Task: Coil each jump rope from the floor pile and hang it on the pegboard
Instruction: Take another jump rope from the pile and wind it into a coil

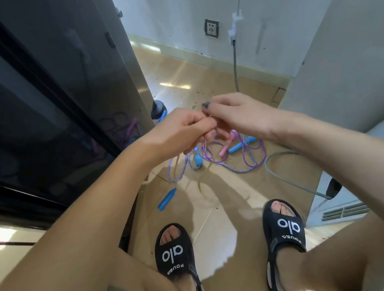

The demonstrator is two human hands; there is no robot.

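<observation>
My left hand [183,128] and my right hand [238,112] meet in front of me, both closed on a thin clear yellowish jump rope [199,183] that hangs down in a loop towards the floor. A dark handle end [206,105] shows at my right fingertips. Below the hands lies the floor pile [224,155]: purple-and-white ropes tangled with blue handles [242,144] and a pink handle [224,151]. One blue handle [167,199] lies apart, closer to my left foot. The pegboard is not in view.
A dark glass-fronted cabinet [46,103] stands close on the left. A white wall with a socket [211,27] is ahead, a grey unit [354,50] on the right. A grey cable [285,177] curves over the tiled floor. My sandalled feet [175,252] stand below.
</observation>
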